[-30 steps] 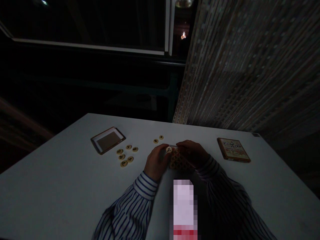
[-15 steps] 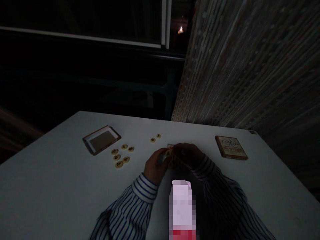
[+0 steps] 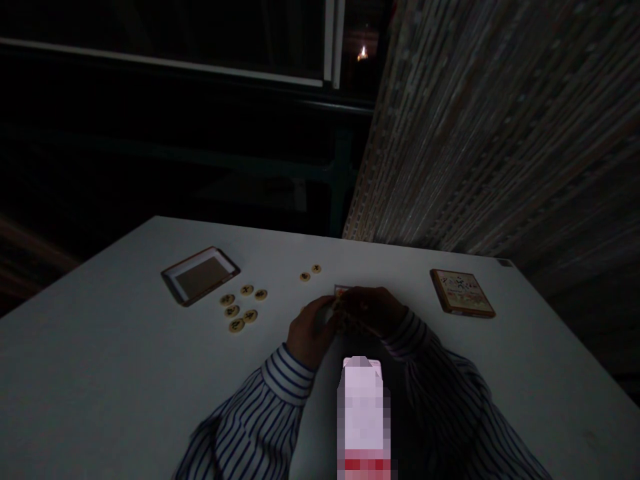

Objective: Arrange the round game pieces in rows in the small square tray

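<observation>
Both hands meet near the middle of the white table, cupped around a cluster of round Chinese chess pieces (image 3: 347, 325). My left hand (image 3: 311, 331) curls its fingers and thumb against the cluster's left side. From the right, my right hand (image 3: 375, 310) bends over the same pieces, its fingertips in deep shadow. How many pieces each hand grips cannot be made out. A small printed card or board edge (image 3: 342, 290) shows just beyond the fingers. Left of my hands lie several loose Chinese chess pieces (image 3: 247, 290), with two more pieces (image 3: 316, 269) farther back.
A shallow open box tray (image 3: 234, 274) lies at the left of the white table (image 3: 125, 333). The flat box lid (image 3: 465, 293) with printed characters rests at the right. Nearest me is a lit, pixelated phone-like screen (image 3: 364, 407). A string curtain (image 3: 450, 133) hangs behind.
The view has shifted slightly, so things on the table sit a little higher in the picture. My hands stay around the cluster, with only slight finger movement.
</observation>
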Action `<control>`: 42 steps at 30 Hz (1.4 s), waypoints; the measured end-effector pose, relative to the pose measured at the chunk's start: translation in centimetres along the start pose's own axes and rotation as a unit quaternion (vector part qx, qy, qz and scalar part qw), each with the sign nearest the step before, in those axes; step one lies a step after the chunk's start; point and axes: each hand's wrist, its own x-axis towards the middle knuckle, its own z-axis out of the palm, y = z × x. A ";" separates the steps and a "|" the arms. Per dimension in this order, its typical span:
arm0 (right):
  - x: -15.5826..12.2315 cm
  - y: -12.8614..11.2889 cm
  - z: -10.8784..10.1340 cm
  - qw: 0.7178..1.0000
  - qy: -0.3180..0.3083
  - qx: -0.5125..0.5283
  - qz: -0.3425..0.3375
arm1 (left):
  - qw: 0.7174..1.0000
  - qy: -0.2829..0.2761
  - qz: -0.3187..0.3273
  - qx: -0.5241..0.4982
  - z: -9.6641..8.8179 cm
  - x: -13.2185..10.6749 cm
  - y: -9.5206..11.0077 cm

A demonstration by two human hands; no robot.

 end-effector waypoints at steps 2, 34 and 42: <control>0.0 -0.2 -0.1 1.000 -0.001 0.020 0.004 | 1.000 0.004 0.003 -0.004 0.0 0.0 0.0; 0.0 -0.9 0.5 0.993 0.041 0.112 -0.023 | 0.890 0.024 -0.302 -0.341 -0.5 0.8 1.1; 0.0 -1.1 0.4 0.996 0.036 0.075 -0.025 | 0.880 0.028 -0.314 -0.355 -0.4 0.7 0.8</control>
